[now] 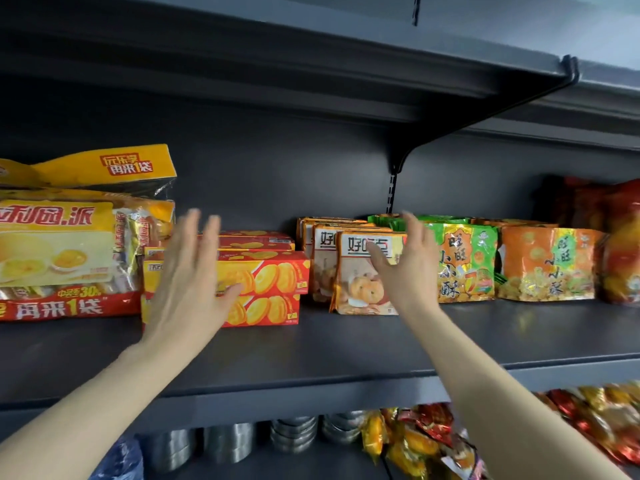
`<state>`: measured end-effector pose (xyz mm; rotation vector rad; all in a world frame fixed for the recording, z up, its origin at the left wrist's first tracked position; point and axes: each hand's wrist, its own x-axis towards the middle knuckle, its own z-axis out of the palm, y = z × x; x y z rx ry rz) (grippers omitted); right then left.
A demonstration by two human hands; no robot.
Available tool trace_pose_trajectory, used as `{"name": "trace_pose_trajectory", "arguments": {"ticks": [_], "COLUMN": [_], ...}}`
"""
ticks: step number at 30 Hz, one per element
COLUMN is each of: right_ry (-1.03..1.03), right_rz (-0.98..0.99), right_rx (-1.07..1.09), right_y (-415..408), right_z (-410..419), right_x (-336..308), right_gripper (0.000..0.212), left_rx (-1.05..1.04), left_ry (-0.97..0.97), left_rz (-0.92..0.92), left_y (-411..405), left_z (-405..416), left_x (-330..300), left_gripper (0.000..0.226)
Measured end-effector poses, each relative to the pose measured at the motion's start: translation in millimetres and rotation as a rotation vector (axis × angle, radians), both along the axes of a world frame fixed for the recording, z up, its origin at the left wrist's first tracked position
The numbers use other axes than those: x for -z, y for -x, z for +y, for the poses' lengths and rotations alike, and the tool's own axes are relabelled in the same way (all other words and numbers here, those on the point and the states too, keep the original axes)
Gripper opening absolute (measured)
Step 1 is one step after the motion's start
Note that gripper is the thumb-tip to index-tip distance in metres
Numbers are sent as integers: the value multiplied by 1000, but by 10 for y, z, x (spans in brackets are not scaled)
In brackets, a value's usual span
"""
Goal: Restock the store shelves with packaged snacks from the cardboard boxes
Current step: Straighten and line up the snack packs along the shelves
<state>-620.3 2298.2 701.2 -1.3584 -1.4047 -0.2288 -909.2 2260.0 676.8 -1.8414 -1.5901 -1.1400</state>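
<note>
On the dark grey shelf (311, 355) stand stacked red and yellow biscuit boxes (273, 278), with a row of pale orange snack bags (356, 271) to their right. My left hand (188, 275) is raised with fingers spread in front of the boxes' left end and holds nothing. My right hand (408, 268) hovers with fingers apart in front of the foremost pale bag's right edge, beside a green snack bag (465, 261). Whether either hand touches the goods is unclear. No cardboard box is in view.
Large yellow cake bags (69, 244) fill the shelf's left end. Orange bags (550, 265) and red bags (620, 244) stand at the right. An upper shelf and its black bracket (485, 116) hang overhead. Below sit metal tins (228, 445) and loose snack bags (433, 445).
</note>
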Motion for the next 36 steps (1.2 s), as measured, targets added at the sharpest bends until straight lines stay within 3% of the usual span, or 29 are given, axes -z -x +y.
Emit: {"name": "trace_pose_trajectory", "arguments": {"ticks": [2,6,12,16,20,23,29,32,36], "right_ry": [150,467,348,186,408,556,343,131,163], "right_rz": [-33,-107,-349,-618,-816,-848,-828,-945,-1093], "right_rx": [138,41,20,134,81,-21,-145,-79,-71], "right_y": [-333,-593,-364,-352,-431,-365,-404,-468,-551], "right_z": [69,163,373,475,660,730,815,778,900], "right_x": [-14,26,170,11,-345,-449,-296,-22,172], "right_gripper": [91,118,101,106,117,112,104,121,147], "left_rx": [131,178,15,-92,-170,-236,-312,-331,-341], "left_ry": [56,105,287,347,340,304,203,200,211], "left_rz": [129,376,482,486,443,452,502,525,540], "left_y": [-309,-799,-1127,-1247,-1359,-1393,-1419,-1450,-1515], "left_z": [14,194,521,626,679,727,818,824,841], "left_x": [-107,-234,-361,-383,-335,-268,-154,-152,-157], "left_gripper": [91,79,83,90,105,110,116,125,127]}}
